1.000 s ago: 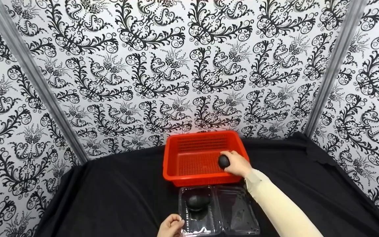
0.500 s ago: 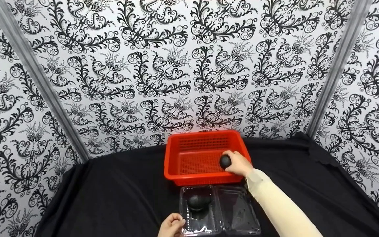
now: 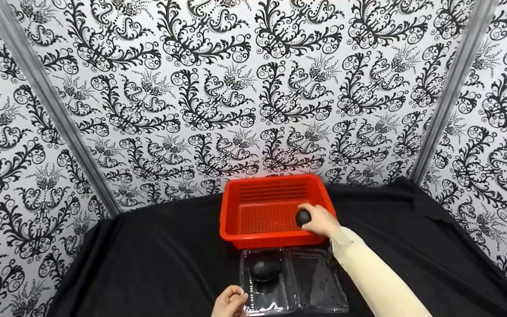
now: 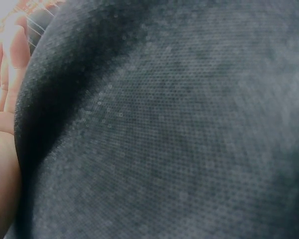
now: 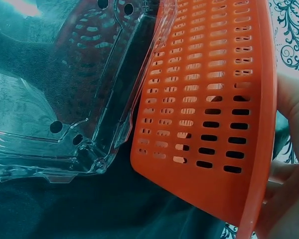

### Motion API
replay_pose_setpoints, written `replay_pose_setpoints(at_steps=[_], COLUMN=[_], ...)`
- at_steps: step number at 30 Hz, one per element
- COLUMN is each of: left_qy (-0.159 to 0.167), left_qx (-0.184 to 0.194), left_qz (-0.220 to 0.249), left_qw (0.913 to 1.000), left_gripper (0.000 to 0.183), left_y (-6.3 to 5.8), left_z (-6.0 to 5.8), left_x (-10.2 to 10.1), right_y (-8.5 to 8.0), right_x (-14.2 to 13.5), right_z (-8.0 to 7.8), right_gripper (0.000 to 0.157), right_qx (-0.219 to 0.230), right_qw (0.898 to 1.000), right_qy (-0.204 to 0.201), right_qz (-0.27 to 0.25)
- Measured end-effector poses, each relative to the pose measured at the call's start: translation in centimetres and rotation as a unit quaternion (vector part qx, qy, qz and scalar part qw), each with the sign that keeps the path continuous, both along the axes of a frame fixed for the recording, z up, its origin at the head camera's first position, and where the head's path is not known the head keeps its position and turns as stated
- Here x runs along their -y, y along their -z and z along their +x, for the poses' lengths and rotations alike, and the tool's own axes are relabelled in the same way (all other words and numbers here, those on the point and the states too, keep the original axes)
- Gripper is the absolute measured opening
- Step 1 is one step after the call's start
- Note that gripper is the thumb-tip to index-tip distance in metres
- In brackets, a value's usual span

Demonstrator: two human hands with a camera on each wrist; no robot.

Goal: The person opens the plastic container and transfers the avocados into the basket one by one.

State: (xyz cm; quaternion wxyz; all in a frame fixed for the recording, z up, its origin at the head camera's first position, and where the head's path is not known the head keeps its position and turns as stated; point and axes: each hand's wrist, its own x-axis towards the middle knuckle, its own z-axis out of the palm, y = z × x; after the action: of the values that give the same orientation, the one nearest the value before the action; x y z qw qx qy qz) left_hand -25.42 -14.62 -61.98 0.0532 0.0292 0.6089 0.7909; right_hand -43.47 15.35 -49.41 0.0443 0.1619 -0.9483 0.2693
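Note:
My right hand (image 3: 321, 221) grips a dark, rounded avocado (image 3: 303, 218) over the right part of the red plastic basket (image 3: 262, 241). In the right wrist view, part of this hand (image 5: 294, 149) shows beyond the basket's rim, and the avocado is hidden there. Below the basket lies an opened clear plastic clamshell container (image 3: 292, 286). Its left half holds another dark avocado (image 3: 265, 270). At the container's left edge my left hand (image 3: 230, 301) pinches the rim between curled fingers and thumb. Dark cloth fills most of the left wrist view, beside the left fingers (image 4: 15, 55).
Black cloth (image 3: 161, 264) covers the table under everything. A wall with black-and-white scroll patterns (image 3: 253, 88) stands close behind the basket, with grey corner strips (image 3: 55, 105) at either side. The container's lid half (image 5: 50, 89) lies beside the basket's slotted wall (image 5: 189, 99).
The head view shifts slightly at first. My right hand stays over the basket, the avocado turning or moving a little toward the palm. My left hand keeps its place at the container's edge.

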Motion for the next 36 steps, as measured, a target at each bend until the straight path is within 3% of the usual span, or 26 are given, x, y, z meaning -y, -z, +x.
replay_pose_setpoints(at_steps=[10, 16, 23, 27, 31, 36], left_qy=[-0.005, -0.004, -0.013, -0.013, -0.007, -0.004], left_qx=[0.004, 0.005, 0.01, 0.003, -0.001, 0.0], left_qz=[0.005, 0.008, 0.001, 0.005, 0.013, 0.016], left_qw=[1.0, 1.0, 0.9999, 0.9999, 0.9999, 0.9999], left_gripper=[0.013, 0.033, 0.018, 0.012, 0.011, 0.013], left_y=[-0.07, 0.01, -0.13, -0.13, 0.09, 0.23], left_z=[0.05, -0.02, 0.14, 0.14, -0.03, -0.1], left_x=[0.02, 0.01, -0.19, -0.15, -0.05, 0.04], right_y=[-0.04, 0.13, 0.22, -0.05, -0.22, -0.1], right_x=[0.07, 0.23, 0.26, 0.38, 0.43, 0.41], right_z=[-0.05, -0.32, -0.28, 0.07, 0.23, 0.26], right_gripper=[0.058, 0.059, 0.057, 0.046, 0.042, 0.038], right_qx=[0.002, 0.018, 0.026, 0.048, 0.071, 0.064], right_qw=[1.0, 1.0, 0.998, 0.997, 0.996, 0.996], right_qy=[-0.002, -0.011, -0.041, -0.053, -0.054, -0.055], right_qz=[-0.011, -0.011, -0.034, -0.035, -0.032, -0.023])
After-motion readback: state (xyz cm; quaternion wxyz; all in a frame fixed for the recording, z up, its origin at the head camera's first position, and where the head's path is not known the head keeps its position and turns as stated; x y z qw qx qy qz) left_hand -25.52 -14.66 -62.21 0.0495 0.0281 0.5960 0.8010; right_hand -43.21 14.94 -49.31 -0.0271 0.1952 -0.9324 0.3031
